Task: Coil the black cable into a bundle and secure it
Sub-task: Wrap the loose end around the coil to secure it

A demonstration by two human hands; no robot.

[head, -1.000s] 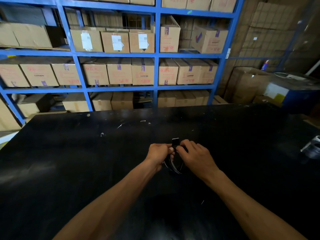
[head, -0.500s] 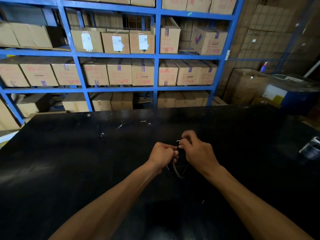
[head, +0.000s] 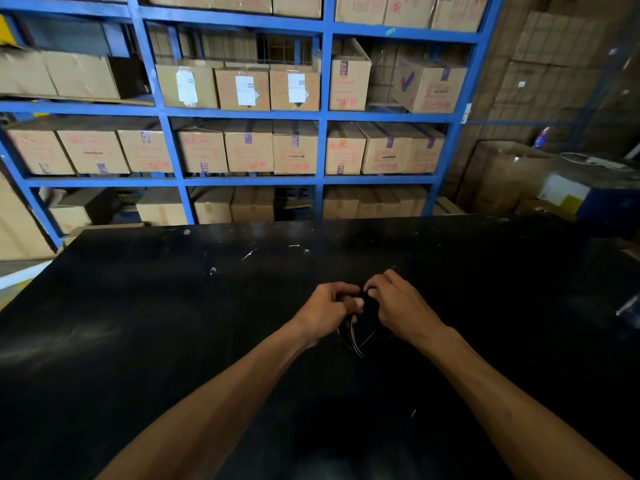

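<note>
The black cable (head: pixel 356 336) is a small coiled bundle held over the black table (head: pixel 145 323), hard to see against it; only thin glints of its loops show below my hands. My left hand (head: pixel 329 311) is closed on the top of the bundle, thumb and fingers pinching it. My right hand (head: pixel 401 303) meets it from the right, fingertips pinching the same spot at the top of the coil. Whatever ties the bundle is hidden between my fingers.
Blue shelving (head: pixel 325 116) packed with cardboard boxes (head: pixel 247 147) stands behind the table's far edge. A blue machine (head: pixel 602 199) and large cartons sit at the right. A pale object (head: pixel 628 308) lies at the table's right edge. Small white specks dot the tabletop.
Both hands stayed together on the bundle. My right hand's fingers curled in closer to the left hand, and the plug end seen above the hands a second ago is now hidden.
</note>
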